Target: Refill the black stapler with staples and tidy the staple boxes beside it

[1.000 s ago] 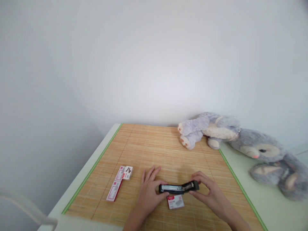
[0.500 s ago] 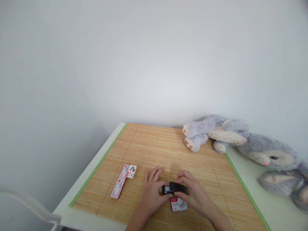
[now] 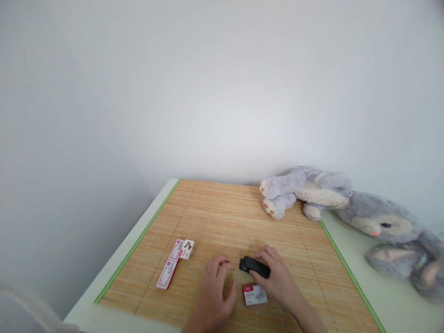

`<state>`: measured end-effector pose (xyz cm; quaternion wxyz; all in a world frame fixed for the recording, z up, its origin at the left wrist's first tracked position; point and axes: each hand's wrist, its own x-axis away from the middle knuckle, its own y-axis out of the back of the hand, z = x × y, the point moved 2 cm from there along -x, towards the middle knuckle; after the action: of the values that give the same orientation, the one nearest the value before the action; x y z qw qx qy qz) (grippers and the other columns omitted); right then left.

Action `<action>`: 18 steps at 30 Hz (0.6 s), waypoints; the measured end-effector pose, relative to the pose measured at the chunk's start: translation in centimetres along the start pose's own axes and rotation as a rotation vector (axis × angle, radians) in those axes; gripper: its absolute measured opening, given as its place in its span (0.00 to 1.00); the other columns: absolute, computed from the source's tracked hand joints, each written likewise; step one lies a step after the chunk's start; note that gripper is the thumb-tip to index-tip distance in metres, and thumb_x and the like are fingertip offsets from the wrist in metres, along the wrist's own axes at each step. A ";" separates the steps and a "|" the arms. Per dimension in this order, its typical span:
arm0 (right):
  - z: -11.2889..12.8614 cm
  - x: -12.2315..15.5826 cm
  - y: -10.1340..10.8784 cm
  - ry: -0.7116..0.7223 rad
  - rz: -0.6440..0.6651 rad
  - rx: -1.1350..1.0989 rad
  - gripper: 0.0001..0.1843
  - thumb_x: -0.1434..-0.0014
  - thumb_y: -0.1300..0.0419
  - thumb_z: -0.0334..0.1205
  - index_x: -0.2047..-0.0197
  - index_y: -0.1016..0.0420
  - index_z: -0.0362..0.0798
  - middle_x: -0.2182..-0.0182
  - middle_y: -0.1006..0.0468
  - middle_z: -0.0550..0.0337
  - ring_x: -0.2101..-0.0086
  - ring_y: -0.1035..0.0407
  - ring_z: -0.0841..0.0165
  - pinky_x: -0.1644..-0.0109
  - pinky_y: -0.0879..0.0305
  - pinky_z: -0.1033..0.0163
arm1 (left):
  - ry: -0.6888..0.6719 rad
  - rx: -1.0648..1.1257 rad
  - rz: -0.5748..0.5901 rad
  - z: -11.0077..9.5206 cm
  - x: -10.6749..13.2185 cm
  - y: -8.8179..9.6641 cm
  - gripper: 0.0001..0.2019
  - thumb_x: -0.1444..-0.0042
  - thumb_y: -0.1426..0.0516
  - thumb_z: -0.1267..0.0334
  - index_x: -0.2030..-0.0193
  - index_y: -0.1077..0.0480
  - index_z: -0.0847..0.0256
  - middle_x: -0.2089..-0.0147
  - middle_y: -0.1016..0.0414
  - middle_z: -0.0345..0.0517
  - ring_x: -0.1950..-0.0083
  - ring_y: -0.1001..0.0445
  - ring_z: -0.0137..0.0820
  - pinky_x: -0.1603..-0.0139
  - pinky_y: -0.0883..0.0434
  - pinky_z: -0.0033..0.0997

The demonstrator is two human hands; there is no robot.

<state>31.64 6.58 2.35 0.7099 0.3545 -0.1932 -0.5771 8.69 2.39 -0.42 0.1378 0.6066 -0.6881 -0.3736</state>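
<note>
A black stapler (image 3: 255,267) lies across the bamboo mat, its top arm folded down over the base. My right hand (image 3: 275,277) grips its right end between thumb and fingers. My left hand (image 3: 215,291) is apart from the stapler, to its left, with curled fingers and thumb separated and nothing between them. Just below the stapler sits a small red and white box (image 3: 255,294), close to the right hand's thumb.
Left on the bamboo mat (image 3: 222,217) are two red-edged white boxes (image 3: 167,274) in a line, with a smaller box (image 3: 186,249) beside them. A grey plush toy (image 3: 326,189) lies along the wall at the right. A pale curved object (image 3: 34,307) shows at lower left.
My left hand has let go of the stapler and drawn back to the left. The stapler's raised top has come down, and my right hand still holds it.
</note>
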 end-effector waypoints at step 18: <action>-2.8 1.8 0.1 -0.355 -0.051 -0.085 0.33 0.37 0.40 0.62 0.34 0.27 0.55 0.73 0.23 0.63 0.70 0.27 0.60 0.64 0.35 0.58 | 0.244 -0.162 0.138 -1.3 -1.4 -1.8 0.28 0.36 0.44 0.55 0.29 0.33 0.50 0.44 0.21 0.51 0.45 0.24 0.47 0.42 0.31 0.46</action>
<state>34.10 5.61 0.28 0.6641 0.2215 -0.2818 -0.6561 11.21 3.30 -0.36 0.2945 0.5855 -0.6738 -0.3411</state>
